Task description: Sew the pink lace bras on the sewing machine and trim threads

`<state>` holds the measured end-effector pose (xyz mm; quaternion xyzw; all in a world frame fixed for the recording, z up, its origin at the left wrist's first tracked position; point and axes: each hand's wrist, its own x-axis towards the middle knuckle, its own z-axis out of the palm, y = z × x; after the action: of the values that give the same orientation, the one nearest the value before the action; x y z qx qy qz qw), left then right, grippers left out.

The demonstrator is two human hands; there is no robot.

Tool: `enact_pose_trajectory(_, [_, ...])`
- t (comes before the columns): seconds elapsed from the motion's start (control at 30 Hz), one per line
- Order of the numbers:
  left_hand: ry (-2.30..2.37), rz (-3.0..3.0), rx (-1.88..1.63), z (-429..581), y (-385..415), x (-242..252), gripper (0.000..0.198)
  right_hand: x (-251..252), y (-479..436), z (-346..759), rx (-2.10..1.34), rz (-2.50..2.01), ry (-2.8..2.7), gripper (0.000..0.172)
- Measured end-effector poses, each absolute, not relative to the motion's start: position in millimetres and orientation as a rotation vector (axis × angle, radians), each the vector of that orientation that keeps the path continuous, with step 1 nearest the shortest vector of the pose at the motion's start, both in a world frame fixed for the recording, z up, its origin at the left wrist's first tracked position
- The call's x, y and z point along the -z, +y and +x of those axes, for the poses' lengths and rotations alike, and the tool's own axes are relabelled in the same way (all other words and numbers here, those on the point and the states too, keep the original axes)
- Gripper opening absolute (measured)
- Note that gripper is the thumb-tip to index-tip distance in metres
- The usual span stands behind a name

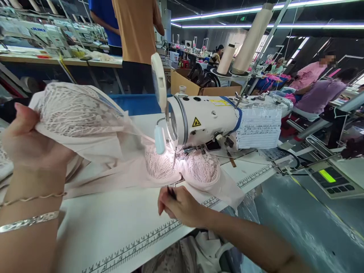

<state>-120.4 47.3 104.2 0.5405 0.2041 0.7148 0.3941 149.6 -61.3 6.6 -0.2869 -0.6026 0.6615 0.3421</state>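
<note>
My left hand (27, 138) is closed on one end of a pale pink lace garment (85, 125) and holds it up at the left. The garment stretches across to the sewing machine (204, 119), where its lace cups (196, 168) lie under the needle area, lit by the machine lamp. Close to the near edge of the cups, my right hand (179, 206) rests on the white table (113, 223). Its fingers are pinched on a small dark tool (171, 192), which I cannot make out. Two bracelets circle my left wrist.
A ruler strip (148, 237) runs along the table's front edge. A control panel (331, 180) sits at the right. Thread cones (250, 38) and a cardboard box (193, 87) stand behind the machine. Two people stand at the back; others sit at machines far right.
</note>
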Motion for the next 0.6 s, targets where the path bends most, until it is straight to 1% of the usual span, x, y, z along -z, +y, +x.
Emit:
enact_pose_trajectory(0.1, [0.498, 1.266, -1.810, -127.6, 44.2, -99.9, 0.043, -15.3, -26.6, 113.7, -2.285, -0.649, -1.126, 0.059])
enact_pose_trajectory(0.13, [0.494, 1.237, -1.822, -130.5, 46.2, -97.7, 0.043, -19.9, -15.6, 101.7, -2.379, -0.634, -0.952, 0.061])
enact_pose_trajectory(0.17, [0.487, 1.218, -1.832, -133.6, 48.7, -95.7, 0.043, -25.0, -5.8, 90.4, -2.415, -0.612, -0.799, 0.059])
enact_pose_trajectory(0.23, [0.471, 1.195, -1.838, -139.2, 52.9, -93.2, 0.041, -35.7, 9.2, 71.0, -2.399, -0.549, -0.563, 0.055])
enact_pose_trajectory(0.33, [0.436, 1.147, -1.857, -143.6, 54.3, -91.6, 0.041, -48.3, 21.9, 51.8, -2.283, -0.447, -0.362, 0.052])
enact_pose_trajectory(0.43, [0.441, 1.087, -1.871, -144.3, 53.6, -89.8, 0.042, -55.2, 29.3, 42.1, -2.186, -0.391, -0.274, 0.052])
enact_pose_trajectory(0.6, [0.475, 1.080, -1.863, -143.7, 56.3, -92.4, 0.042, -60.5, 35.9, 35.0, -2.037, -0.396, -0.255, 0.047])
